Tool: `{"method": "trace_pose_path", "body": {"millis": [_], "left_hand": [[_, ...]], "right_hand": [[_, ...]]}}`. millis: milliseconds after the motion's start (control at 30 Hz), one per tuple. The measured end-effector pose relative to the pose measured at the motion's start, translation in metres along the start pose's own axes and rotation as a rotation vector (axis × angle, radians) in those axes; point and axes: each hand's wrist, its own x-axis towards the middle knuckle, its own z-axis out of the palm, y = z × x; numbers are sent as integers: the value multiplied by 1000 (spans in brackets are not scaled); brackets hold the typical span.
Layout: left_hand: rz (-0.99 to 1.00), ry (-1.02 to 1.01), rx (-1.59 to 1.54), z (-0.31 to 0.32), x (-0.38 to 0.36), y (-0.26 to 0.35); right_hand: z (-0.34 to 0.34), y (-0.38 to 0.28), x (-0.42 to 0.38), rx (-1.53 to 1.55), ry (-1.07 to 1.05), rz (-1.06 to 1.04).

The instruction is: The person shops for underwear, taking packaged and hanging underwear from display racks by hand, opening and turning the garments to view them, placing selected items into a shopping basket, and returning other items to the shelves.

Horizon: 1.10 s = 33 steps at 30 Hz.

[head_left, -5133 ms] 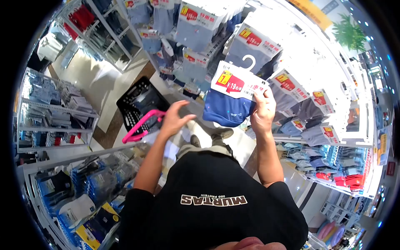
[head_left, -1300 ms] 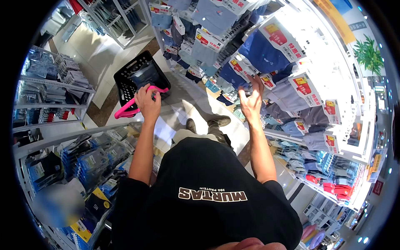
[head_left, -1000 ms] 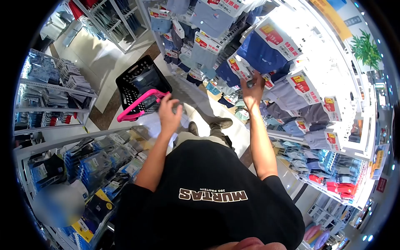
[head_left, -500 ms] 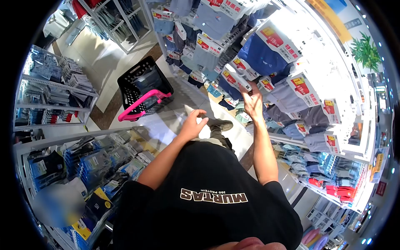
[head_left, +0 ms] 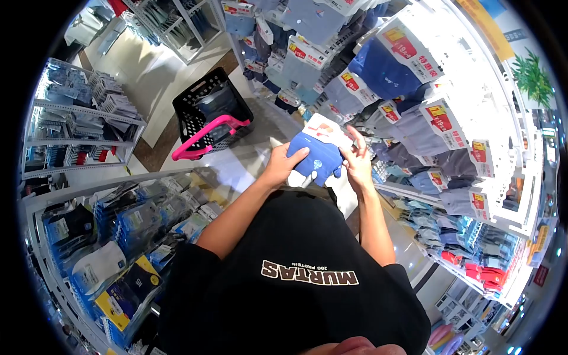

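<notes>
A blue folded garment pack (head_left: 316, 157) with a white card header is held in front of my chest. My left hand (head_left: 283, 164) grips its left side, the thumb lying over the blue fabric. At its right edge is my right hand (head_left: 357, 158), thumb and fingers bent around the side near the header. Beyond my right hand hang more packs with red and yellow price labels, among them a larger blue pack (head_left: 384, 68).
A black basket (head_left: 180, 112) with a pink handle stands on the floor ahead, dark items inside. Display racks flank me, with packaged goods (head_left: 139, 234) at lower left and hanging packs (head_left: 441, 127) at right. Another shelf (head_left: 77, 106) stands at far left.
My right hand has come back from the rack towards my body with the blue pack. My left hand has risen and taken hold of the pack's left side.
</notes>
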Motion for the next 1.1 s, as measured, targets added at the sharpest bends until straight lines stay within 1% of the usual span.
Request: {"method": "trace_pose_path", "body": {"millis": [67, 100, 133, 200, 233, 267, 333, 367, 500, 567, 667, 700, 800, 833, 933, 967, 1000, 1033, 1100], "left_hand": [[10, 56, 22, 2, 0, -8], [-2, 84, 35, 3, 0, -10], [-16, 111, 47, 5, 0, -11], [-118, 106, -27, 10, -2, -5], [-179, 92, -78, 14, -4, 3], [-240, 79, -129, 16, -5, 8], [-217, 2, -177, 17, -4, 10], [-206, -38, -201, 17, -3, 10], [-110, -161, -97, 15, -2, 9], [-67, -212, -66, 13, 0, 6], [-116, -168, -78, 12, 2, 2], [-95, -146, -45, 11, 2, 1], [-29, -99, 48, 10, 4, -5], [-7, -91, 76, 8, 5, -8], [26, -70, 69, 4, 4, -11], [34, -60, 54, 4, 3, -10], [35, -31, 145, 3, 0, -7], [39, -27, 142, -1, 1, -13], [40, -36, 145, -7, 4, -21]], "right_hand": [[4, 4, -11, -208, -11, -11], [6, 8, -15, -181, -48, -82], [5, 10, -19, -221, -99, -80], [9, 5, -26, -317, -93, 30], [18, -8, -30, -177, -102, 38], [20, -11, -32, -266, -90, -48], [21, -14, -34, -444, -62, -221], [19, -13, -34, -518, -67, -219], [22, -11, -36, -611, -11, -346], [22, -11, -35, -615, -7, -336], [26, -12, -35, -622, 3, -337], [27, -12, -35, -625, 5, -340], [34, -6, -35, -581, 17, -234], [34, -4, -34, -608, 10, -281], [38, 3, -33, -261, -52, 28], [39, 2, -34, -225, -64, 52], [39, -2, -34, -188, -79, 72], [37, 3, -33, -243, -66, 54], [29, 18, -28, -186, -74, 98]]}}
